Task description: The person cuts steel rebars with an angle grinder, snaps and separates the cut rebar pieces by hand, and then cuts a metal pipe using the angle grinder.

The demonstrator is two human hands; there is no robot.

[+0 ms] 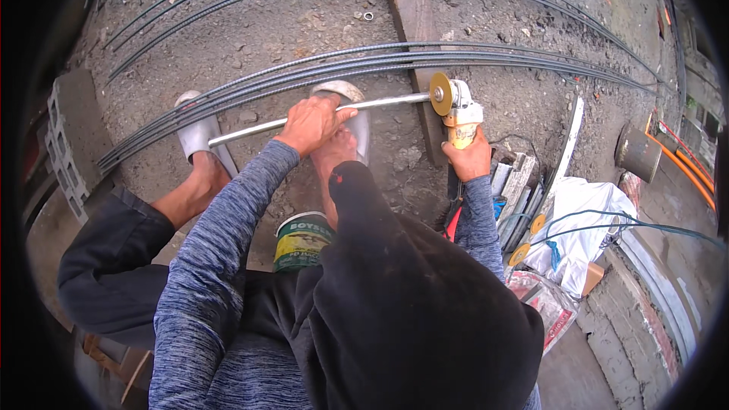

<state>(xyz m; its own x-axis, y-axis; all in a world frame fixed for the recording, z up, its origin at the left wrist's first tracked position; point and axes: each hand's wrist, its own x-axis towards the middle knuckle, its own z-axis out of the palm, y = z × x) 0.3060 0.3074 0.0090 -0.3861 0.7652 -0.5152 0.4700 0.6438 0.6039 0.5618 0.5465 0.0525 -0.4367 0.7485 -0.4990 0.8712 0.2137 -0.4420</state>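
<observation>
My left hand (313, 124) is closed around a thin silver metal pipe (250, 131), pressing it down above my right shoe (363, 130). The pipe runs nearly crosswise, its left end by my left shoe (199, 135). At its right end, the pipe meets the edge of a tan cutting disc (441, 94); whether it touches cannot be told. That disc sits on a yellow and silver angle grinder (465, 115). Wrapped round the grinder's body is my right hand (469, 158). The fingers beneath the grinder are partly hidden.
Long ribbed steel bars (380, 62) lie ahead across a wooden plank (410, 11). A concrete hollow block (76, 140) stands left, and a green bucket (300, 241) between my legs. Cut metal pieces (516, 193), a white sack (581, 216), a cable (653, 224) and a metal cylinder (636, 153) are right.
</observation>
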